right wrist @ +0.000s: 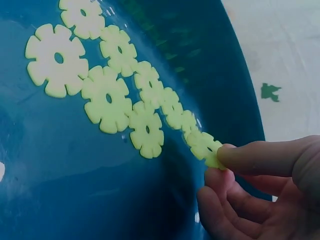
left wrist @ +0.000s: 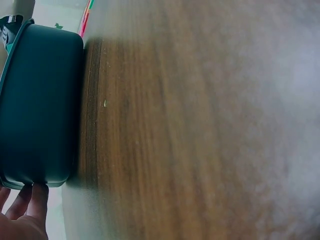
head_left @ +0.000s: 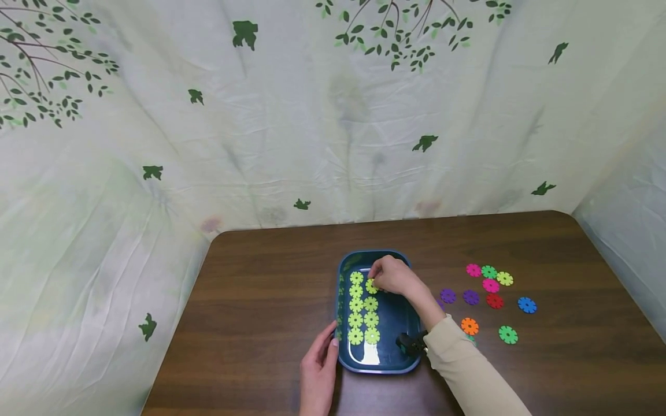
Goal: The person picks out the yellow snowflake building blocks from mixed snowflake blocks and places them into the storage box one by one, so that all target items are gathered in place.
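Note:
My right hand (head_left: 394, 276) pinches a yellow-green notched disc (right wrist: 207, 149) between thumb and fingertips, over the far part of a dark blue tray (head_left: 390, 352). Inside the tray, more yellow-green discs (head_left: 356, 304) form two columns, the left one longer. The right wrist view shows the held disc overlapping the end of a column. At the tray's left side, my left hand (head_left: 318, 370) touches the edge with fairly straight fingers and thumb. From the left wrist view, its fingertips (left wrist: 37, 197) meet the tray's outer wall (left wrist: 42, 105) just by the rim.
Loose discs lie on the brown table (head_left: 260, 323) right of the tray: purple (head_left: 470, 297), pink (head_left: 490, 285), red (head_left: 495, 301), blue (head_left: 527, 305), orange (head_left: 469, 326) and green (head_left: 507, 334) among them. A white leaf-printed cloth (head_left: 291, 127) hangs behind the table.

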Action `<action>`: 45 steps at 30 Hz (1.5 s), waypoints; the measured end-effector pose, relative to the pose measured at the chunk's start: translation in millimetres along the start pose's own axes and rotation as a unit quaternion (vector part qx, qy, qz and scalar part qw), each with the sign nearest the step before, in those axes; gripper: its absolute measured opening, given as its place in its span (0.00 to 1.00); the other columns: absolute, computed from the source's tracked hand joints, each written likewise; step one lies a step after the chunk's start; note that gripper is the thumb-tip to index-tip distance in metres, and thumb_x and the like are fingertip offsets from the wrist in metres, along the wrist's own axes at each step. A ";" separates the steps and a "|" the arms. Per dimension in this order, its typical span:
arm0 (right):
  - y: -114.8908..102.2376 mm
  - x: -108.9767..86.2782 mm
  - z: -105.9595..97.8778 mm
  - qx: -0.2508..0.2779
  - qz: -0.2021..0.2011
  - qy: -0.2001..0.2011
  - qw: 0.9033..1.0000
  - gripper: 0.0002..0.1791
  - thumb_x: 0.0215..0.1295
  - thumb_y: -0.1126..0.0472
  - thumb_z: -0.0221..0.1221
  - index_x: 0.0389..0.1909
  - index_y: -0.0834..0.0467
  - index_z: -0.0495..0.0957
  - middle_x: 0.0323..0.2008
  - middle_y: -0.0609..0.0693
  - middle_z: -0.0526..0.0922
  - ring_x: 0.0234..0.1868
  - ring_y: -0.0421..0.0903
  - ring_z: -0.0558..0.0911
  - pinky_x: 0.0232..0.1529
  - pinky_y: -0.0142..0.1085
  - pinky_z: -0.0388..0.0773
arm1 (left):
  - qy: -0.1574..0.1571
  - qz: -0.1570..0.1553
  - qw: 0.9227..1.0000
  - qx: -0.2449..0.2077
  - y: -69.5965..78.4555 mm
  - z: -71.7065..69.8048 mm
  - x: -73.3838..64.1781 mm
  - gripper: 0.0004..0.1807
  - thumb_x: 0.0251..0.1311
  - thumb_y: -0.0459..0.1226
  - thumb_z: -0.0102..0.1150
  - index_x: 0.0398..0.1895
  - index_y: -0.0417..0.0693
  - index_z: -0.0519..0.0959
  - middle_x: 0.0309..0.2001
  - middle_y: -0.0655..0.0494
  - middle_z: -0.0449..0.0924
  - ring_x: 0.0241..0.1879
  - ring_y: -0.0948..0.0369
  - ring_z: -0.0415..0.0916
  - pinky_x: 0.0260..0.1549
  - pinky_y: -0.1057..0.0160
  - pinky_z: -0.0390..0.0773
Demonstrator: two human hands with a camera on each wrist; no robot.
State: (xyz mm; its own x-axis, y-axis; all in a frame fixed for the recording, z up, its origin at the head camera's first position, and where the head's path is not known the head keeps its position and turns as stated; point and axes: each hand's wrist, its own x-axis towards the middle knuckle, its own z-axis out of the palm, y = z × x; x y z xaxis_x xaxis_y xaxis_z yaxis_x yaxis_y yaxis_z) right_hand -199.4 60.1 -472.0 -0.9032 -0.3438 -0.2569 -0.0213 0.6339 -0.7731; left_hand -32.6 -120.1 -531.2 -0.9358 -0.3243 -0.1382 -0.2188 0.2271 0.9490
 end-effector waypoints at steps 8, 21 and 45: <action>1.9 6.9 6.5 -0.016 0.014 -0.011 1.000 0.07 0.59 0.72 0.59 0.35 0.61 0.83 0.25 0.52 0.80 0.22 0.45 0.76 0.22 0.34 0.73 | 0.000 -0.008 1.000 -0.002 1.1 0.3 -1.3 0.18 0.69 0.34 0.56 0.59 0.57 0.79 0.61 0.53 0.76 0.62 0.52 0.72 0.60 0.51 0.71; 9.1 12.6 10.5 -0.049 0.009 -0.002 0.999 0.08 0.60 0.72 0.59 0.34 0.58 0.84 0.25 0.50 0.79 0.22 0.45 0.76 0.22 0.34 0.73 | -0.002 -0.017 1.000 -0.005 3.5 0.6 -1.1 0.17 0.69 0.35 0.56 0.60 0.57 0.79 0.61 0.53 0.76 0.62 0.52 0.72 0.61 0.50 0.71; 7.1 9.8 11.5 -0.050 -0.027 0.031 0.998 0.09 0.61 0.73 0.57 0.37 0.60 0.84 0.29 0.48 0.79 0.27 0.45 0.74 0.28 0.34 0.72 | -0.005 -0.013 1.000 -0.007 3.4 -0.3 -1.0 0.18 0.69 0.34 0.55 0.60 0.55 0.78 0.61 0.53 0.76 0.63 0.52 0.71 0.61 0.51 0.70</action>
State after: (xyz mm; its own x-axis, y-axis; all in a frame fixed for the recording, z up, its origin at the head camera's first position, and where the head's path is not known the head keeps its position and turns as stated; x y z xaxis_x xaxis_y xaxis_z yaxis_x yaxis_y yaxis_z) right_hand -203.5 53.3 -486.7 -0.9244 -0.3381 -0.1768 -0.1110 0.6817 -0.7231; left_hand -32.4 -119.3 -527.7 -0.9326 -0.3210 -0.1648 -0.2385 0.2059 0.9491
